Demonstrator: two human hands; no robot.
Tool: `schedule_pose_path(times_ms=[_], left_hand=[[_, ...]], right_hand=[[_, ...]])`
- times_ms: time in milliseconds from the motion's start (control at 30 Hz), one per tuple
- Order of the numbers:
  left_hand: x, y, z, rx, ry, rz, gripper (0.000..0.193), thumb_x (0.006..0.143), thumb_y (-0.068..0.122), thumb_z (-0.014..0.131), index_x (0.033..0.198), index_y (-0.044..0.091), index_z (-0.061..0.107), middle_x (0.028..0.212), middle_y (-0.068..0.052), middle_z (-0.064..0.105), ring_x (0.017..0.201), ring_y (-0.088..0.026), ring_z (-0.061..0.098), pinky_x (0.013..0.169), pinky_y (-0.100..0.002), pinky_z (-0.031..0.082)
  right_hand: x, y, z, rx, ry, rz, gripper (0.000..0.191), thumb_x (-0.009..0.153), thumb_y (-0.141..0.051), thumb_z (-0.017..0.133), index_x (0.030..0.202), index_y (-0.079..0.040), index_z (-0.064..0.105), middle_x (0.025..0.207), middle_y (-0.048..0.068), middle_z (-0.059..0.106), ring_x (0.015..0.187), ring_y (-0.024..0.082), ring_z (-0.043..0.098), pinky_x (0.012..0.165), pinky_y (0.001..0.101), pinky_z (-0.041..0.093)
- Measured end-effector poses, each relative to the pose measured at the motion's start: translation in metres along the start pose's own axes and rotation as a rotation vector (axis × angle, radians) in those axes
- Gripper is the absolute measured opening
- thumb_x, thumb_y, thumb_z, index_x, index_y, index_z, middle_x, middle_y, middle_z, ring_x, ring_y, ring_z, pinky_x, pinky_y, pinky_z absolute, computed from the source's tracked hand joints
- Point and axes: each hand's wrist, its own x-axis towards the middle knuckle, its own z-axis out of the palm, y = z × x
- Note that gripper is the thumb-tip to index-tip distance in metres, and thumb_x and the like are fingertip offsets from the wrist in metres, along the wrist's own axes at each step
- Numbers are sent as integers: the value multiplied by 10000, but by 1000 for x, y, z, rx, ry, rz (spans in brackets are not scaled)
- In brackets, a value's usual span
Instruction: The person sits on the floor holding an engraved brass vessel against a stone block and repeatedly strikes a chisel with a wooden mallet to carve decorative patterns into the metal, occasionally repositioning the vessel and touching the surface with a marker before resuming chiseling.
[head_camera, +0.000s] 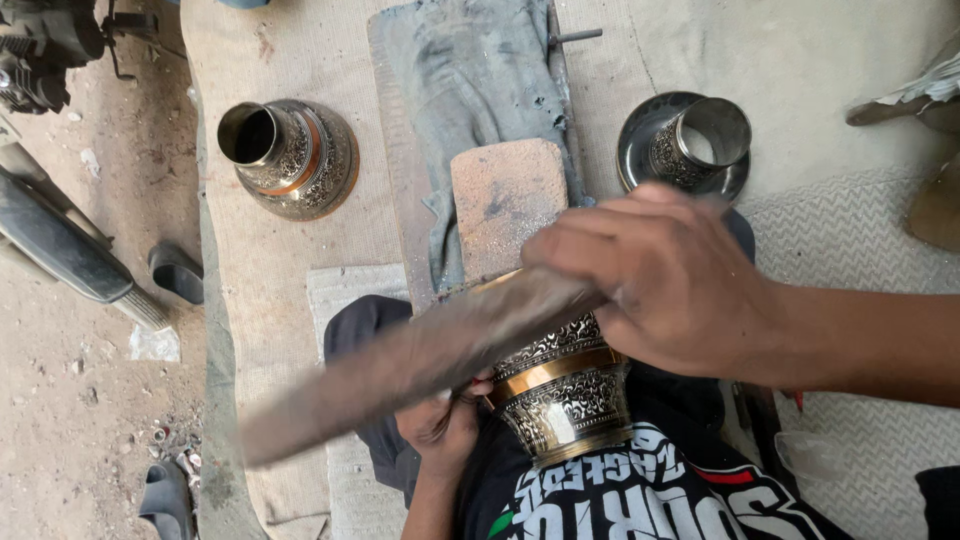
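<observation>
Gripping vase (560, 400) w/ tool (420, 360) over mat (300, 60).

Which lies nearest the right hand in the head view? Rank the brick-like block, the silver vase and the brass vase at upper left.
From the right hand:
1. Brick-like block, just up-left of the knuckles.
2. Silver vase, directly above, slightly farther.
3. Brass vase, far upper left.

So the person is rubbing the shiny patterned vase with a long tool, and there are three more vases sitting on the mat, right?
Not three. The head view shows two more: one vase at left and another vase at right. The right hand does work the long tool on the held vase.
</observation>
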Motion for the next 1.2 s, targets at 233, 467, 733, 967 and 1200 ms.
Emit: schedule_pose_path(times_ms=[233, 467, 733, 967, 1200], left_hand=[[-7, -8, 0, -184, 15, 6, 294, 883, -176, 560, 1051, 11, 714, 950, -101, 783, 851, -163, 782, 819, -274, 669], [-12, -18, -3, -311, -16, 6, 323, 869, -190, 527, 1113, -42, 679, 975, -131, 776, 876, -189, 789, 777, -303, 680], [-19, -13, -2, -159, 10, -47, 273, 904, -176, 585, 1119, -55, 701, 959, -98, 769, 869, -170, 747, 819, -260, 636], [-7, -12, 0, -326, -39, 69, 328, 891, -203, 562, 1164, -50, 658, 1021, -156, 767, 934, -209, 784, 771, -260, 694], [-15, -20, -3, -293, 11, 42, 411, 851, -220, 535, 1179, -19, 681, 987, -159, 760, 880, -219, 770, 768, -294, 672]], right_hand=[[3, -1, 4, 136, -17, 52, 346, 754, 15, 624, 1057, -138, 697, 867, -23, 738, 716, 108, 685, 711, 326, 459], [6, 1, 8, -50, -48, -18, 332, 753, 24, 656, 1045, -118, 726, 859, 36, 734, 724, 148, 658, 664, 377, 418], [5, -2, 7, -52, -3, -52, 419, 708, 54, 618, 1077, -118, 719, 883, 20, 731, 761, 141, 646, 682, 363, 392], [9, 1, 11, -17, -123, 47, 326, 818, -76, 670, 1138, -138, 696, 846, -2, 723, 727, 117, 656, 755, 360, 460], [1, -1, 12, -176, -221, 23, 228, 849, -155, 713, 1077, -156, 726, 884, 26, 748, 748, 162, 671, 727, 414, 420]])
